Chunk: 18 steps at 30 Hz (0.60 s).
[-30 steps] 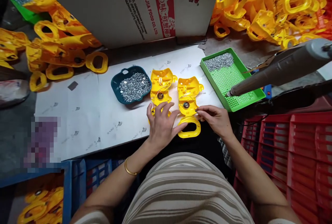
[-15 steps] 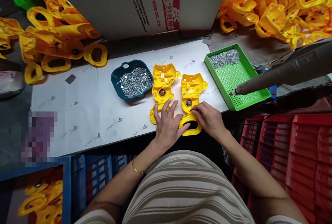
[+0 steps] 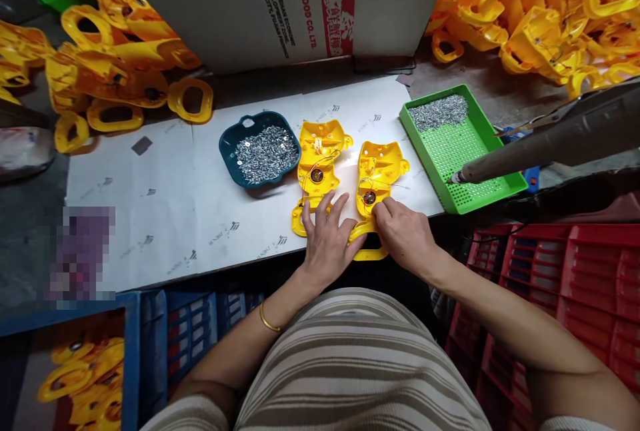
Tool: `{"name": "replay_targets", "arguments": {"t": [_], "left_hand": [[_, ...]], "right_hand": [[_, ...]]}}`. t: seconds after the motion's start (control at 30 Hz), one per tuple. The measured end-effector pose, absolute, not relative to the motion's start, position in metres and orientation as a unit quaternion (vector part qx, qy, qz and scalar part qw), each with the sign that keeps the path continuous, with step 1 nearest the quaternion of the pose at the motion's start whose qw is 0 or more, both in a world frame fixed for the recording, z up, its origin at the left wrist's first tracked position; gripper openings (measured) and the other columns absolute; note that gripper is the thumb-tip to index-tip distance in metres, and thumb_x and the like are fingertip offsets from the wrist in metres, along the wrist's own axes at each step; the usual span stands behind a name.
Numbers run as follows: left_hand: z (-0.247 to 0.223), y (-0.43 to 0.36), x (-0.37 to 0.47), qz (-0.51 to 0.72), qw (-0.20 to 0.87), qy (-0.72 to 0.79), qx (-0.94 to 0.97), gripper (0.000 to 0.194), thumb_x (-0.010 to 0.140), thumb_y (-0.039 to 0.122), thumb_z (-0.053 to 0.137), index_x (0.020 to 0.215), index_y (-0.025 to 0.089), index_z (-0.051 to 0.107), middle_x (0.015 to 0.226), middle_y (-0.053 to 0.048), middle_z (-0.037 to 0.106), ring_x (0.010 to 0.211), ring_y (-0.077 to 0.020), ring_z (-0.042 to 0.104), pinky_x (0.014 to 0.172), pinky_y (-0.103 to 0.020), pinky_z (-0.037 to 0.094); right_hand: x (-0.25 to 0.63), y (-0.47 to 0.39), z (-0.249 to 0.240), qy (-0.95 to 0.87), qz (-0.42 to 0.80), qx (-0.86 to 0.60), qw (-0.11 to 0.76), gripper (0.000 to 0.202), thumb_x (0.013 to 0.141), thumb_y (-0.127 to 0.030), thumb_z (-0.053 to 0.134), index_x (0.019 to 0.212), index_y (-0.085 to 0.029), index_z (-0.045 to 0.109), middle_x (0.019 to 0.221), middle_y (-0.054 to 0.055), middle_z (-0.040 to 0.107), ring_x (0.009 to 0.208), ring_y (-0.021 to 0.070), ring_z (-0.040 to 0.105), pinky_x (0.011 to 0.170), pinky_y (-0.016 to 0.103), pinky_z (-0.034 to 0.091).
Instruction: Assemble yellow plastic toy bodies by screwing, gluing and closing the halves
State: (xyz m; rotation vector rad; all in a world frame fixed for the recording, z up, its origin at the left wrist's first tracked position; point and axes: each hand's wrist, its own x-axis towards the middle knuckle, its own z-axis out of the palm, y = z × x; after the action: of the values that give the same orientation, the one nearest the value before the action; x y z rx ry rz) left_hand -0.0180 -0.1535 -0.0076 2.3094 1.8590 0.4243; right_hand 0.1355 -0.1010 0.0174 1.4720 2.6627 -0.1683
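Since the earlier frame, the right hand (image 3: pixel 410 238) has shifted and curled tighter over the lower end of the right yellow shell (image 3: pixel 381 159); its knuckles now cover the spot where the fingertips showed.

Head view: we see that shell lying open side up on the white surface (image 3: pixel 165 218), its ring part (image 3: pixel 370 255) at the person's edge, between the two hands. Right fingers are bunched nearly closed; we can't tell what they pinch. Left hand (image 3: pixel 325 248) is loosely open, fingers spread by the left yellow shell (image 3: pixel 320 141), thumb on the ring part. Bowl (image 3: pixel 227 151) of small metal parts sits beside the left shell; green tray (image 3: pixel 485 199) is further right, power driver (image 3: pixel 530 146) tip over it.

We judge the shell light, stiff, a bit slippery; thin wires (image 3: pixel 375 180) and the round speaker (image 3: pixel 369 198) look like the fragile bits. Best grip: outer rim, clear of wiring.

Otherwise, we note both shells, bowl and tray stay put; the view drifts slightly.
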Motion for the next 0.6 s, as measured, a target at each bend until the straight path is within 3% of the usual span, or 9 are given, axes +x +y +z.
{"name": "replay_targets", "arguments": {"t": [0.2, 0.33, 0.5, 0.6], "left_hand": [[-0.008, -0.154, -0.017, 0.144, 0.071, 0.615, 0.772, 0.022, 0.089, 0.041, 0.058, 0.089, 0.021, 0.068, 0.142, -0.008, 0.051, 0.136, -0.0332, 0.036, 0.111, -0.059, 0.018], [-0.01, -0.154, -0.017, 0.153, 0.069, 0.619, 0.767, 0.022, 0.089, 0.041, 0.058, 0.086, 0.021, 0.068, 0.141, -0.007, 0.052, 0.136, -0.0325, 0.037, 0.112, -0.058, 0.018], [-0.01, -0.154, -0.012, 0.16, 0.072, 0.619, 0.766, 0.022, 0.089, 0.039, 0.058, 0.086, 0.02, 0.068, 0.14, -0.009, 0.053, 0.137, -0.0319, 0.035, 0.113, -0.057, 0.017], [-0.007, -0.155, -0.014, 0.175, 0.066, 0.617, 0.765, 0.023, 0.088, 0.042, 0.059, 0.088, 0.021, 0.069, 0.138, -0.008, 0.055, 0.135, -0.0323, 0.037, 0.112, -0.058, 0.017]], "right_hand": [[0.147, -0.104, -0.004, 0.877, -0.029, 0.475, -0.067, 0.019, 0.093, -0.021, 0.048, 0.083, -0.018, 0.064, 0.077, 0.006, 0.065, 0.067, 0.0161, 0.057, 0.048, 0.029, 0.025], [0.161, -0.114, -0.016, 0.88, -0.043, 0.436, -0.183, 0.023, 0.095, -0.028, 0.047, 0.098, -0.018, 0.067, 0.095, 0.006, 0.069, 0.079, 0.0142, 0.059, 0.062, 0.025, 0.04], [0.17, -0.128, -0.031, 0.907, 0.009, 0.384, -0.173, 0.036, 0.093, -0.03, 0.05, 0.122, -0.011, 0.06, 0.114, 0.015, 0.066, 0.097, 0.0226, 0.059, 0.074, 0.032, 0.046], [0.174, -0.127, -0.039, 0.912, 0.008, 0.367, -0.182, 0.038, 0.092, -0.025, 0.052, 0.126, -0.01, 0.056, 0.114, 0.016, 0.065, 0.098, 0.0226, 0.059, 0.075, 0.032, 0.049]]}}
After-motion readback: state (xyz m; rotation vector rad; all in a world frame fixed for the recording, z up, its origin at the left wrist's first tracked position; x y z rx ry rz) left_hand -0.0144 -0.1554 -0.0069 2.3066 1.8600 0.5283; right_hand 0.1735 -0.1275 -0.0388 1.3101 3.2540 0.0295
